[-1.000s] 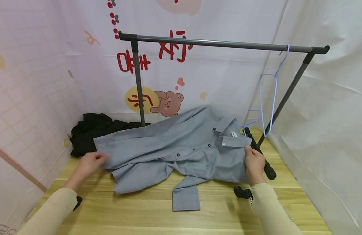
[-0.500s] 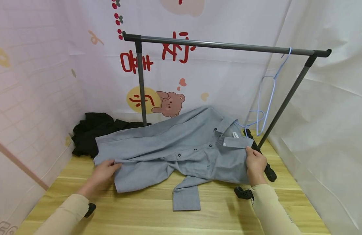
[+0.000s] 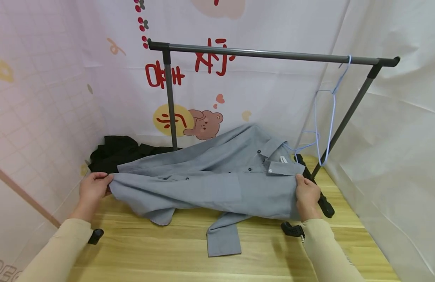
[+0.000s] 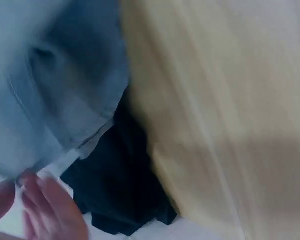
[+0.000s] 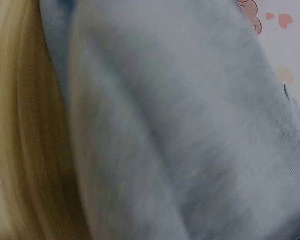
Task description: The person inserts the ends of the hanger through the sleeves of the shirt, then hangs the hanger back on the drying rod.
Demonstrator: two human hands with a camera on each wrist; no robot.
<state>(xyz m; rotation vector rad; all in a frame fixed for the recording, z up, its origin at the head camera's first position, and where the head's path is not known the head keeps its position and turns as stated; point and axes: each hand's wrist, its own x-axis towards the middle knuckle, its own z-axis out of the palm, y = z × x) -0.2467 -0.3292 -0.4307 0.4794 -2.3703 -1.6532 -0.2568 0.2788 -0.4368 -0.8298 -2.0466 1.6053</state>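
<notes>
A grey button-up shirt (image 3: 210, 188) lies sideways across the table, its collar to the right and its hem to the left. My left hand (image 3: 92, 192) pinches the hem corner and holds that edge lifted. In the left wrist view the thumb and fingers (image 4: 55, 205) grip the edge of the cloth. At the collar end, my right hand (image 3: 307, 194) pinches the shirt near the collar tip. Cloth fills most of the right wrist view, with the hand itself out of sight there. One cuff (image 3: 223, 239) hangs out below the shirt onto the table. A light blue hanger (image 3: 298, 149) pokes out at the neck opening.
Behind the shirt stands a dark metal rack (image 3: 267, 54), with another blue hanger (image 3: 333, 113) on its bar at the right. Black cloth (image 3: 113, 152) is heaped at the back left. The rack's black foot (image 3: 325, 205) lies beside my right hand.
My left hand went from over the sleeve end to the shirt's front hem, gripped it and drew it up and left, spreading the front panel. My right hand stayed at the collar.
</notes>
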